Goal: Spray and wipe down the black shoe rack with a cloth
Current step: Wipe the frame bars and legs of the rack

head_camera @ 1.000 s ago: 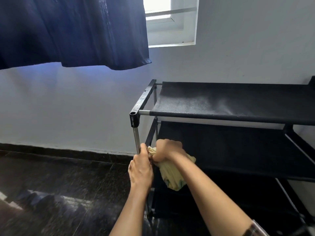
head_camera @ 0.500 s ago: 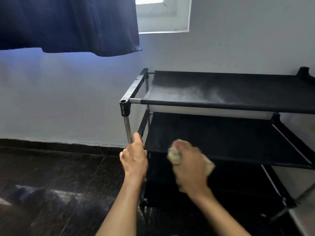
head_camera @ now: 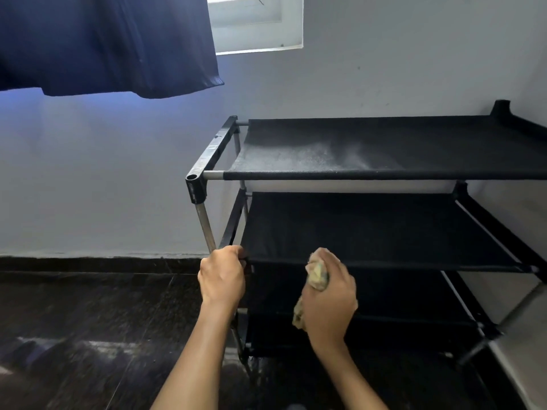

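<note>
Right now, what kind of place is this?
Likely a room in a home: a black shoe rack against a plain wall, a small window with a dark curtain, and a dark tiled floor.

A black fabric-tiered shoe rack [head_camera: 384,229] stands against a white wall, its top tier dusted pale; a crumpled yellowish cloth [head_camera: 317,275] sits bunched before the second tier's front edge.

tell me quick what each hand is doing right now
Left hand: curled round the front corner post of the shoe rack.
Right hand: gripping the bunched yellow cloth by the second shelf's front edge.
</note>
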